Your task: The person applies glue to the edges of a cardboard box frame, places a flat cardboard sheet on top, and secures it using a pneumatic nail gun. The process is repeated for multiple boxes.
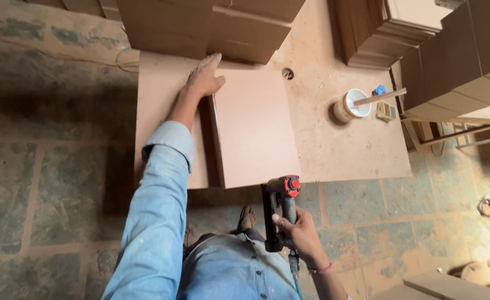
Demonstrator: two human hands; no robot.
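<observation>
Pale pinkish-tan board [253,125] on a speckled, dusty tan table [339,144], brown stacked panels [378,33] behind. The nailer [281,208] is black with a red cap, and the sleeve [159,211] and shirt [234,272] are faded light-blue denim. White cup [351,104] with a tan stick [381,97], a blue bit [379,89] beside it, and a mottled grey-green stone floor [50,166] in blocks.

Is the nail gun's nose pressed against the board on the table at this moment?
No, the right hand holds the nail gun off the table's near edge, clear of the board that the left hand steadies.
</observation>
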